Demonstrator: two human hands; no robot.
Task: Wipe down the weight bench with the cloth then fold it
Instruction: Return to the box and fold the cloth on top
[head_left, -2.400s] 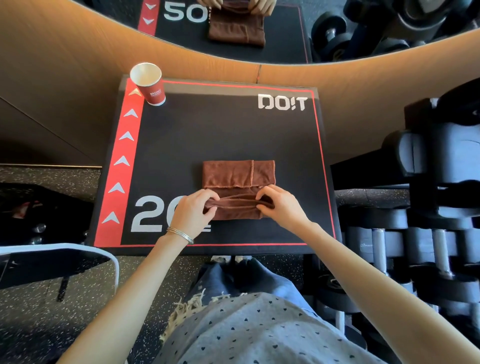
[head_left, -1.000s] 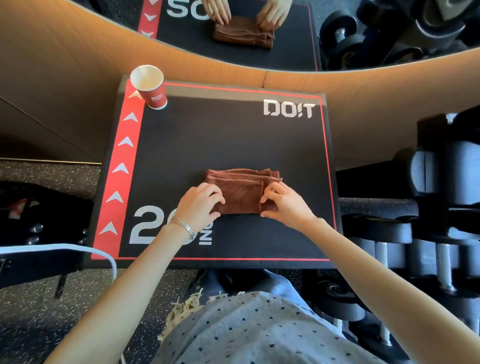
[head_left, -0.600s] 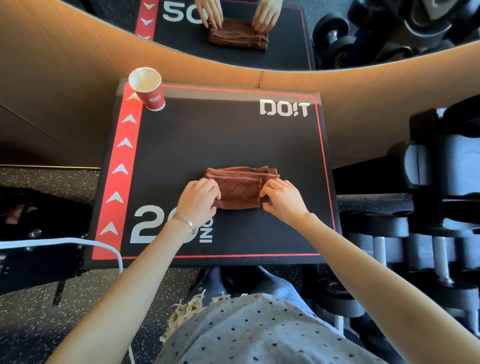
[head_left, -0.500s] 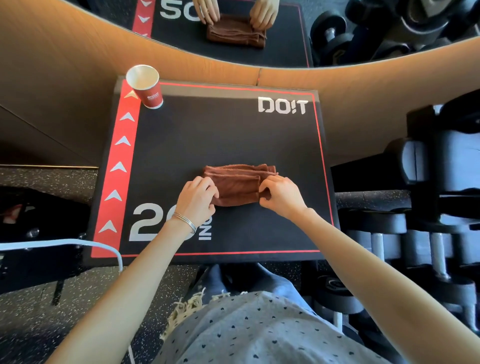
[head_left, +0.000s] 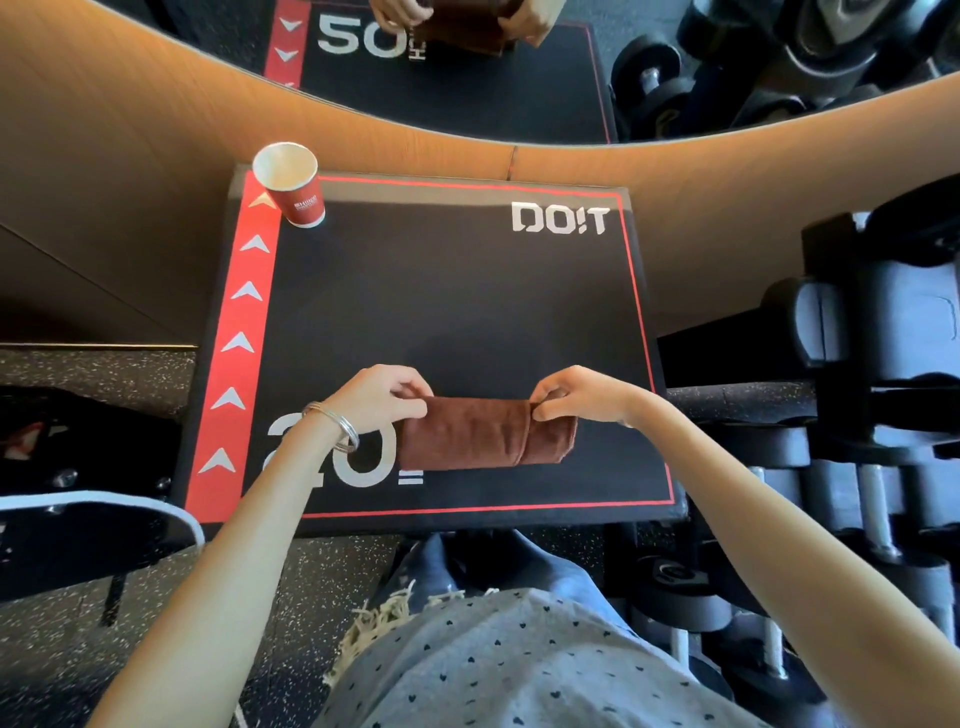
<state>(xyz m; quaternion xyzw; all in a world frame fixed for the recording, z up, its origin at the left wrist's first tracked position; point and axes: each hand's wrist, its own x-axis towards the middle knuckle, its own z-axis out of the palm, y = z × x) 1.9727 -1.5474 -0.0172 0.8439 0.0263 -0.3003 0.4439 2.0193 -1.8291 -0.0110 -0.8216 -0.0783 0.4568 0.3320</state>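
Both hands on the cloth (head_left: 467, 434). Left hand (head_left: 382, 400) pinches its upper left corner, fingers curled round the edge. Right hand (head_left: 582, 397) pinches the upper edge toward the right, thumb and fingers closed on the fabric. The cloth is brown, folded into a short wide band, stretched between the hands, with a vertical fold edge right of centre. It sits over the near half of the bench (head_left: 441, 291), just right of the white "20" print. Cannot tell if its lower edge touches the pad.

Bangles (head_left: 337, 428) on left wrist. Red cup (head_left: 291, 184) upright at the far left corner of the bench, well apart from the cloth. Dumbbells (head_left: 883, 467) on the right. Mirror (head_left: 467, 78) at the top.
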